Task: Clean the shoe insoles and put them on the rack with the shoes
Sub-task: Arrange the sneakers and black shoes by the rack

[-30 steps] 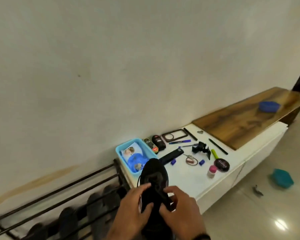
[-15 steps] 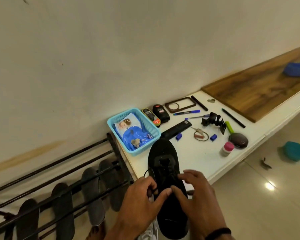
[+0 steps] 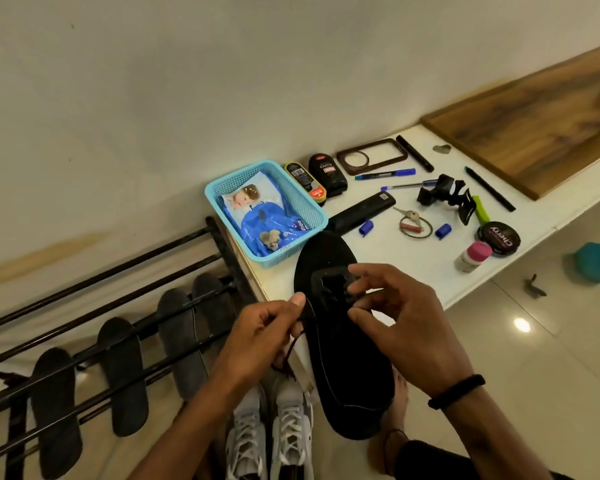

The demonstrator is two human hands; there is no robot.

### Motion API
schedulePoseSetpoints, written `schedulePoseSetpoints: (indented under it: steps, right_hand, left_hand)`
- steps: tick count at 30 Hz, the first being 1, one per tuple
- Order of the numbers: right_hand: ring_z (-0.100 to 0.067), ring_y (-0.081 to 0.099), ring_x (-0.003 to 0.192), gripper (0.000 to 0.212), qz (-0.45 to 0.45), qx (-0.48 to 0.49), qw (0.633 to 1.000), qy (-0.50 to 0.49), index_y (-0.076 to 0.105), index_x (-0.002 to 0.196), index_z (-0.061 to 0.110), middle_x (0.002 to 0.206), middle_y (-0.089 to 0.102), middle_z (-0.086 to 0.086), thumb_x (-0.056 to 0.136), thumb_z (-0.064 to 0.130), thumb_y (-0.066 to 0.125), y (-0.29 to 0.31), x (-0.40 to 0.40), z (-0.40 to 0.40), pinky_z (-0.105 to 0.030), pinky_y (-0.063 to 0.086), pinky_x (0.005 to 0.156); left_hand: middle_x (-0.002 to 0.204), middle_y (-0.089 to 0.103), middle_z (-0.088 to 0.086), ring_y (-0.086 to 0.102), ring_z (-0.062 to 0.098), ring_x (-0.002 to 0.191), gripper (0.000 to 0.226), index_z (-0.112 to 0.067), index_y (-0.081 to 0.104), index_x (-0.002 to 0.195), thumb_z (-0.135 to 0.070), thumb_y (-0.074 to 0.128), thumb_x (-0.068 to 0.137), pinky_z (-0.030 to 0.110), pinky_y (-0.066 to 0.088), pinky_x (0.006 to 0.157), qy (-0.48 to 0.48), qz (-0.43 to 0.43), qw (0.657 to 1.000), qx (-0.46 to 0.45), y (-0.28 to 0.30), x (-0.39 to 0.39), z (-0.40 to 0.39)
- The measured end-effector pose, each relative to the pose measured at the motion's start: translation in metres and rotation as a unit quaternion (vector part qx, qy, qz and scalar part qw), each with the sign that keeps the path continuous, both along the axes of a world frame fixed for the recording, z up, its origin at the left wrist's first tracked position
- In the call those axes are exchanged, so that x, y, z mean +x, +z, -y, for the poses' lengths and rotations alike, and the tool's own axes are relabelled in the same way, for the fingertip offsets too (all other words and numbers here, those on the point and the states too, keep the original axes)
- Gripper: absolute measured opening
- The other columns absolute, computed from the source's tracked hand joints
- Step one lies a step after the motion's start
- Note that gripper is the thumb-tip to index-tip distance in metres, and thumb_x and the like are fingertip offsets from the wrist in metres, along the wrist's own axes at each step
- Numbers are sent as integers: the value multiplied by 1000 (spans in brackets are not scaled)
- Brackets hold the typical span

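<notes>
My right hand point(image 3: 400, 327) covers the laces of the black shoe point(image 3: 343, 341), fingers curled at the tongue; whether they grip anything is unclear. My left hand point(image 3: 260, 336), beside the shoe, pinches a lace end point(image 3: 290, 353). Four insoles point(image 3: 122, 375) hang on the rack point(image 3: 94, 306). The blue basket point(image 3: 312, 209) holds a wipes packet point(image 3: 264, 220).

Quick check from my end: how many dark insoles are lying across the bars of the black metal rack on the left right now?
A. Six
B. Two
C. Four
C: four dark flat insoles lie side by side across the bars of the black metal rack, while both hands work the lace of the black shoe at the white counter's edge.
</notes>
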State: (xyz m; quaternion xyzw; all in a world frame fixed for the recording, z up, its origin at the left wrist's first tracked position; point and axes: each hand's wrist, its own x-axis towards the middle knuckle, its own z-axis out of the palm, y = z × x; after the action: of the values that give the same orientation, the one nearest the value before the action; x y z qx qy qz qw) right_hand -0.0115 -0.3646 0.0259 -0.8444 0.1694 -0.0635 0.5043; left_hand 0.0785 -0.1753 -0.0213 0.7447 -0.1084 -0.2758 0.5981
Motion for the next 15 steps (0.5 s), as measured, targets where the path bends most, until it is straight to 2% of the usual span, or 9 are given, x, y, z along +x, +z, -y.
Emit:
schedulePoseSetpoints:
  steps: [3,4,6,7,9,12,13,14,15]
  right_hand:
    - [-18,71,89,51,25,174,983,-44,66,124,25,103,72,0,83,-6,73,7,1,7,-38,59,91]
    - [-20,70,86,53,47,305,949,-63,66,126,20,104,70,-5,82,-8,71,9,1,13,-41,58,93]
    - [-17,60,80,55,114,542,829,-72,63,132,13,104,63,-9,79,1,70,16,-3,24,-36,57,90]
    - [-13,52,78,54,146,597,785,-80,62,133,12,103,61,-8,79,10,69,18,-6,31,-31,56,85]
    - [-7,38,68,43,186,627,746,-125,63,129,14,97,58,-3,88,25,60,20,-14,46,-23,49,73]
    - [-6,30,57,29,176,585,750,-253,71,112,16,86,57,1,89,34,68,17,-28,64,-19,39,63]
    - [-7,34,56,22,137,532,783,-293,75,102,16,84,59,0,86,32,74,16,-35,70,-20,40,61]
    - [-8,41,57,16,67,428,842,-320,77,94,17,84,63,-1,83,29,78,14,-41,74,-22,44,61]
    - [-10,50,61,14,-31,273,906,-322,77,90,18,88,69,-2,80,27,80,10,-49,76,-26,47,62]
  left_hand:
    - [47,46,-9,43,4,43,53,-22,53,51,-51,63,94,17,37,48,-4,49,996,74,-1,13,-12]
    - [48,47,-9,45,5,45,54,-20,53,51,-53,65,92,20,38,50,-14,57,994,94,-3,16,-15]
    - [47,48,-9,45,4,45,55,-18,55,51,-54,68,90,20,38,53,-26,73,988,137,-6,19,-19]
    - [46,48,-10,44,2,44,55,-17,55,51,-54,68,89,16,37,52,-31,88,982,162,-7,19,-20]
    - [45,51,-11,48,1,43,53,-17,58,53,-55,69,88,11,35,49,-50,117,966,225,-7,20,-22]
    - [50,59,-9,55,0,48,48,-21,62,58,-59,69,86,12,34,48,-76,148,932,321,-10,24,-32]
    - [53,61,-8,58,-2,52,47,-22,63,60,-61,69,85,13,35,49,-80,154,923,344,-10,25,-34]
    - [57,64,-8,60,-5,58,43,-23,65,63,-61,70,84,12,36,50,-81,162,917,356,-11,25,-35]
    - [63,65,-10,61,-7,64,37,-27,67,68,-58,71,85,11,37,51,-80,175,917,349,-11,24,-34]
